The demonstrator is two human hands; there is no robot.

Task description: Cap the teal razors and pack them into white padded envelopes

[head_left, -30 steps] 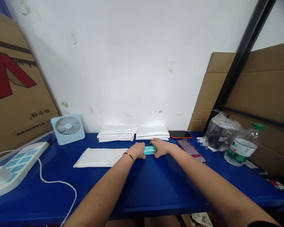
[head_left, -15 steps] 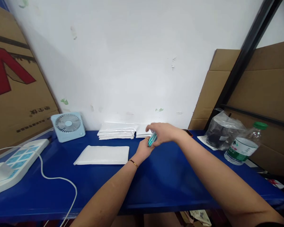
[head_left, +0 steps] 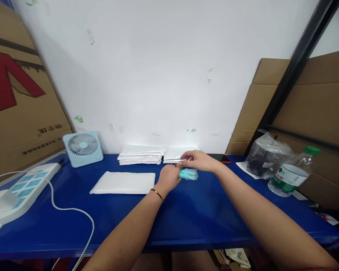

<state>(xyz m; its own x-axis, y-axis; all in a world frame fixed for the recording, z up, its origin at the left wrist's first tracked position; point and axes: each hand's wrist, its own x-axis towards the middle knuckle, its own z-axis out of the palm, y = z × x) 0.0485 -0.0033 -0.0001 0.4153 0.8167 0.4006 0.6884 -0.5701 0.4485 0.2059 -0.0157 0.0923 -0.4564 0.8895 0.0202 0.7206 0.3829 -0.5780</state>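
So from what I can see you're kinda mid-handling here: your left hand (head_left: 170, 177) is curled closed around the left end of the teal layered bundle (head_left: 190, 174), with the other end poking out to the right, over the blue desk (head_left: 203, 214) and in front of the right-hand stack of white flat packets (head_left: 173, 155). Your right hand (head_left: 196, 160) is half curled, fingertips right up at your left fingers above the bundle, but I can't tell if it's gripping anything. Progress-wise, I'd call the white stuff sorted for now: that stack and the left-hand stack of white flat packets (head_left: 141, 154) sit side by side by the wall, and a single white packet (head_left: 124, 183) lies flat near the front left. The bundle's the unfinished bit, not yet let go of. Hard to make out: its held end is buried in your fist, I can't say if it touches the desk, your right hand covers part of the stack behind, and your right wrist hides part of the orange-edged phone (head_left: 223, 158).
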